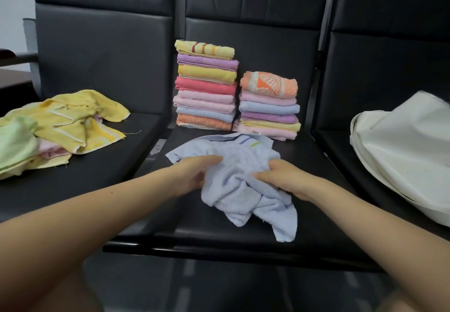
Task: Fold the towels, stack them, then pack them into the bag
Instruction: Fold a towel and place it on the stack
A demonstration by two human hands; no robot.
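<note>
A crumpled pale blue towel (243, 180) lies on the middle black seat (219, 236). My left hand (197, 173) grips its left side and my right hand (277, 177) grips its right side, both bunched into the cloth. Behind it stand two stacks of folded towels: a taller one (205, 85) topped by a yellow striped towel, and a shorter one (269, 106) topped by an orange patterned towel. A heap of unfolded yellow, green and pink towels (60, 126) covers the left seat. A white bag (404, 151) lies slumped on the right seat.
The three black padded seats have tall backrests (104, 51) right behind the stacks. A narrow gap separates each seat. The middle seat's front edge is just below my forearms, with dark floor (219, 287) under it.
</note>
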